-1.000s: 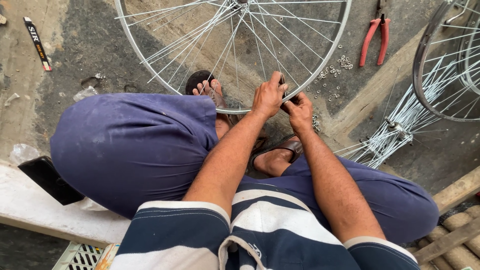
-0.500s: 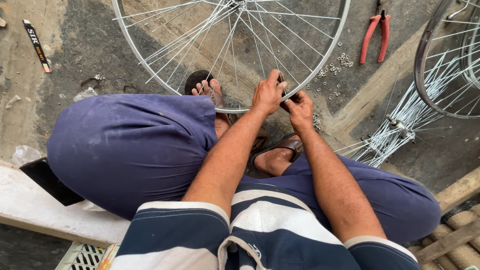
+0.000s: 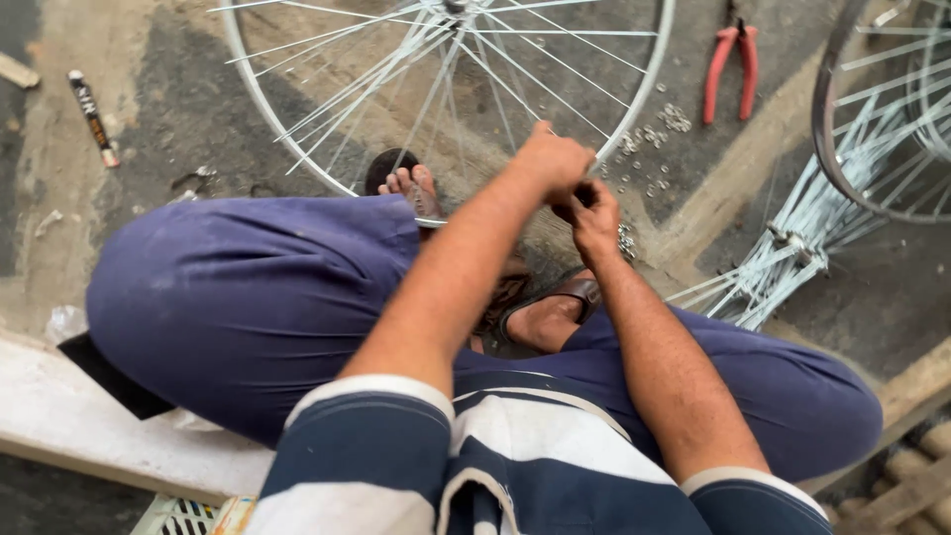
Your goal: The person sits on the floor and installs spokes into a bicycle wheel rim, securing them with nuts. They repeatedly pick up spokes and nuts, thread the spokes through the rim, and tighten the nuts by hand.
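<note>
A silver bicycle wheel [image 3: 297,159] with thin spokes lies on the concrete floor in front of my knees. My left hand [image 3: 550,159] is closed at the near edge of the rim, where a spoke meets it. My right hand [image 3: 596,220] is just below and to the right, touching the left hand, with its fingers pinched on a small dark tool [image 3: 584,194] that is mostly hidden. My foot in a sandal [image 3: 411,186] rests against the rim's near edge. The rim between the two hands is covered.
Red-handled pliers [image 3: 728,59] lie at the far right, with small metal nuts [image 3: 654,129] scattered near them. A second wheel [image 3: 842,129] and a bundle of loose spokes [image 3: 783,258] sit to the right. A dark tube [image 3: 91,117] lies far left. I sit on a pale plank [image 3: 79,436].
Both hands stay together at the same place on the rim. The left hand has shifted slightly over the right, and the view has drifted a little.
</note>
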